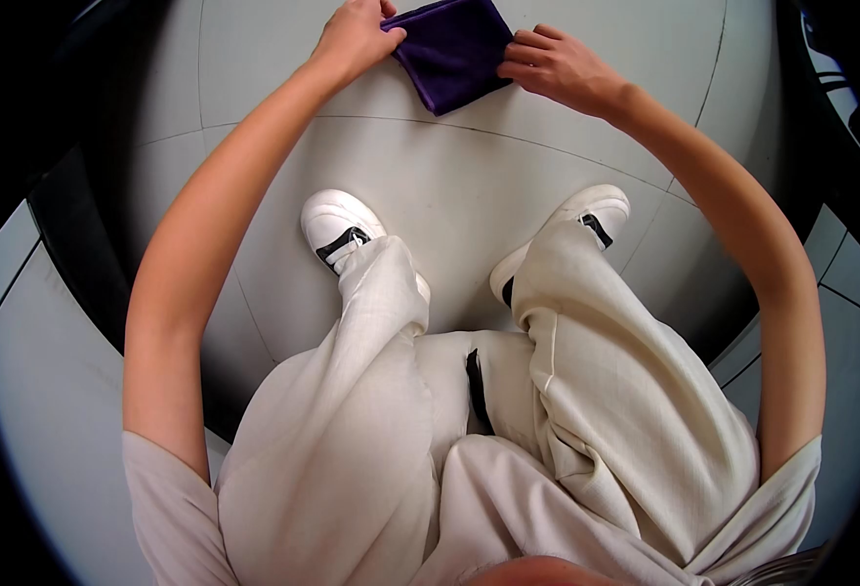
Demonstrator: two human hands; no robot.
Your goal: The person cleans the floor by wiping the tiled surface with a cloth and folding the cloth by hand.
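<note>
A purple cloth (457,57) is held over the tiled floor (449,186), beyond the shoes (330,217). Its left edge is gripped by the left hand (356,37), its right by the right hand (565,72).

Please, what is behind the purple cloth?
Around the cloth, the pale floor shows. Whatever lies directly behind the cloth is covered, so it cannot be seen.

Indoor-looking place, exact kind unclear: large pale floor tiles (454,186).
</note>
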